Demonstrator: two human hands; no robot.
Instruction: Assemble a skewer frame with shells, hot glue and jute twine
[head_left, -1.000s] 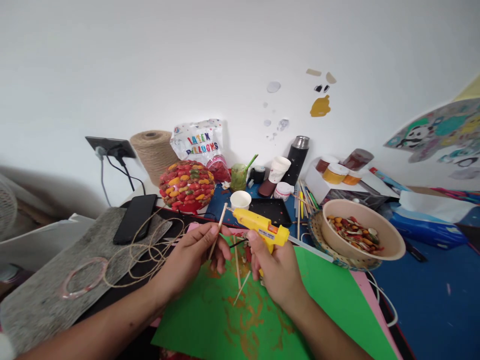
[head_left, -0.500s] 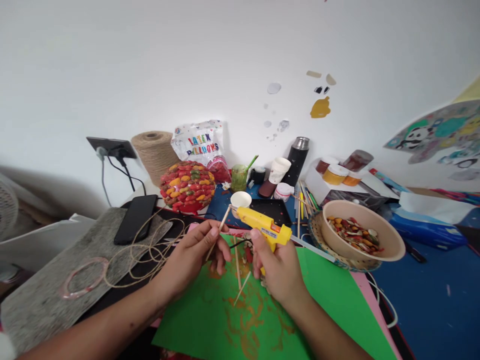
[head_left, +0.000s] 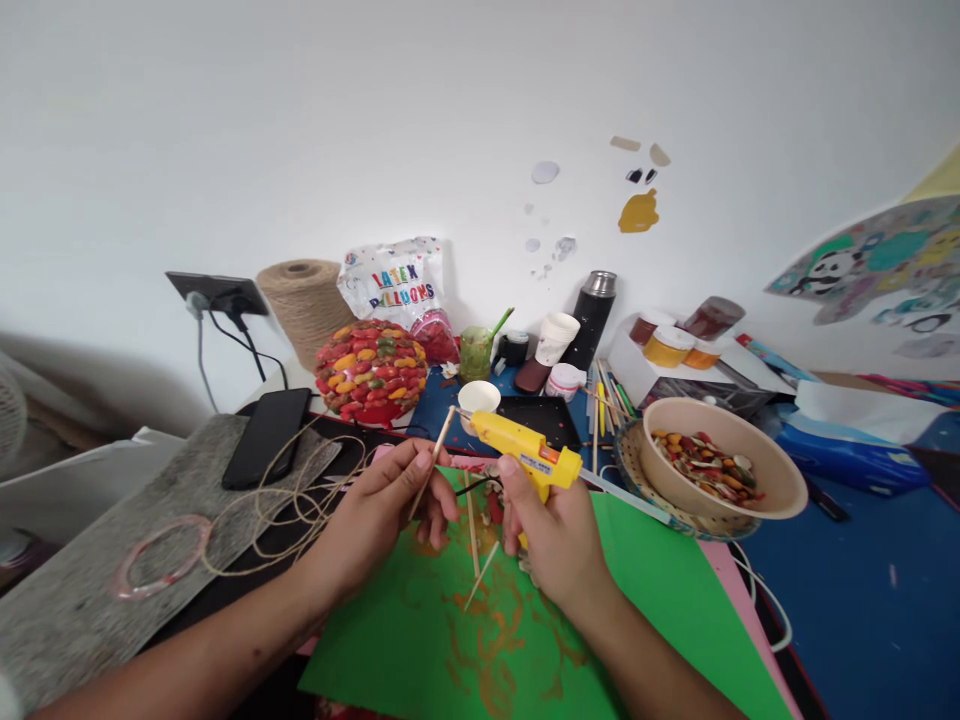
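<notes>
One stick (head_left: pixel 443 432) and one glue gun (head_left: pixel 517 442), held above green paper (head_left: pixel 675 570).
Left hand (head_left: pixel 397 485) pinches the stick; right hand (head_left: pixel 555 530) is wrapped round the glue gun, its nozzle at the stick's upper end.

On the white bag (head_left: pixel 394 283), far and left of centre, colourful capitals read LATEX, with a distorted BALLOONS below; the small label (head_left: pixel 537 463) on the nearer yellow glue gun (head_left: pixel 504 435) is too blurred to read
</notes>
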